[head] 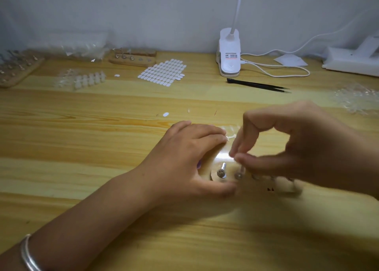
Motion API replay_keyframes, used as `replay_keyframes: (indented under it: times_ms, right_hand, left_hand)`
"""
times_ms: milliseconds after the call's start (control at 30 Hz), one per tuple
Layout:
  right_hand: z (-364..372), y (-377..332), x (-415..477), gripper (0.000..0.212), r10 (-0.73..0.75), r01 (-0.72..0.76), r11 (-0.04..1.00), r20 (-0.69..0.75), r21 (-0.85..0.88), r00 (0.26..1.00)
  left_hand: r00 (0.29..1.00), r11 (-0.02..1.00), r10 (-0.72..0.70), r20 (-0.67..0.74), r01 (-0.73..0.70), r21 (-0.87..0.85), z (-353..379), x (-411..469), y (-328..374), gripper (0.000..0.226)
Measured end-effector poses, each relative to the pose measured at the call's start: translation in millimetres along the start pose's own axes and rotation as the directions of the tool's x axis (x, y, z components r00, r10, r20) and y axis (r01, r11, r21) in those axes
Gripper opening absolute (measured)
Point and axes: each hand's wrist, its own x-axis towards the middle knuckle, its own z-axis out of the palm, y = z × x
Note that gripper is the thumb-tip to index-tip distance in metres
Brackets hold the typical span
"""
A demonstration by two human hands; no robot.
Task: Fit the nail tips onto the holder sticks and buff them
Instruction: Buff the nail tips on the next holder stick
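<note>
Two holder sticks (222, 170) stand in the wooden block (274, 185) near the table's (82, 139) front edge, at least one bare, so fitting looks barely begun and buffing untouched. Your left hand (184, 158) grips the block's end; your right hand (297, 145) pinches a small piece (233, 157) over the second stick, too blurred to name. Loose nail tips (90, 80) wait toward the far-left corner.

A plain, smooth silver metal bangle (27, 254) rings the person's left forearm, which is bare; the left hand (184, 158) and right hand (297, 143) are bare too.
</note>
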Motion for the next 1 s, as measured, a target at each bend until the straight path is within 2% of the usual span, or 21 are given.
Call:
replay_keyframes:
  times_ms: [100, 300, 500, 667, 900, 1000]
  right_hand:
    - [12.2, -5.5, -7.3, 0.018, 0.006, -0.007, 0.997, -0.007, -0.074, 1.000]
    - [28.2, -6.0, -6.2, 0.026, 0.025, -0.031, 0.994, -0.058, -0.102, 0.998]
    - [33.5, -9.7, -6.4, 0.023, 0.040, -0.050, 0.990, -0.078, -0.130, 0.996]
    - [34.2, -4.8, -6.1, 0.020, 0.026, -0.032, 0.994, -0.060, -0.103, 0.998]
    - [30.6, -9.7, -4.1, 0.018, 0.032, -0.036, 0.996, -0.053, -0.076, 0.998]
    - [19.1, -15.8, -6.1, 0.028, -0.013, 0.003, 0.994, -0.094, -0.109, 0.995]
  left_hand:
    - [1.000, 1.000, 0.018, 0.008, -0.018, -0.007, -0.7, 0.3, -0.9, 0.069]
    - [0.999, 0.999, 0.038, -0.022, -0.039, -0.028, 0.2, -0.1, -2.1, 0.058]
    - [0.999, 0.999, 0.030, -0.019, -0.030, -0.023, 1.2, -1.0, -1.5, 0.062]
    - [0.999, 0.999, 0.035, -0.009, -0.035, 0.005, 0.9, -1.3, -2.9, 0.080]
    - [0.998, 0.997, 0.048, 0.047, -0.051, 0.062, -5.6, -3.8, -0.1, 0.078]
    - [0.997, 0.991, 0.042, 0.063, -0.050, 0.121, -18.2, -6.2, -1.1, 0.080]
